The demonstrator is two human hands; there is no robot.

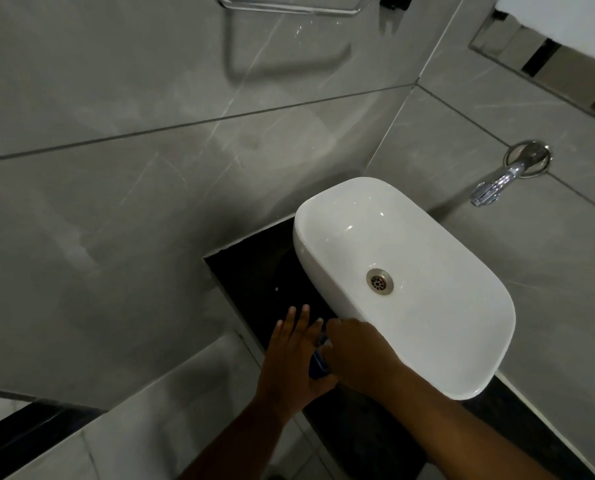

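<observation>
A white oval basin (427,258) sits on a black counter (254,271), with a metal drain (379,280) in its bottom. My left hand (294,355) lies flat with straight fingers over the counter's front corner, just left of the basin. My right hand (356,351) is curled beside it, against the basin's outer wall, gripping a small blue object (318,363) that shows between the two hands. Most of the blue object is hidden, so I cannot tell what it is.
A chrome spout (496,188) sticks out of the grey tiled wall right of the basin. A chrome towel rail (289,8) hangs high on the left wall. A mirror edge (545,60) shows at the top right. The counter runs under and past the basin.
</observation>
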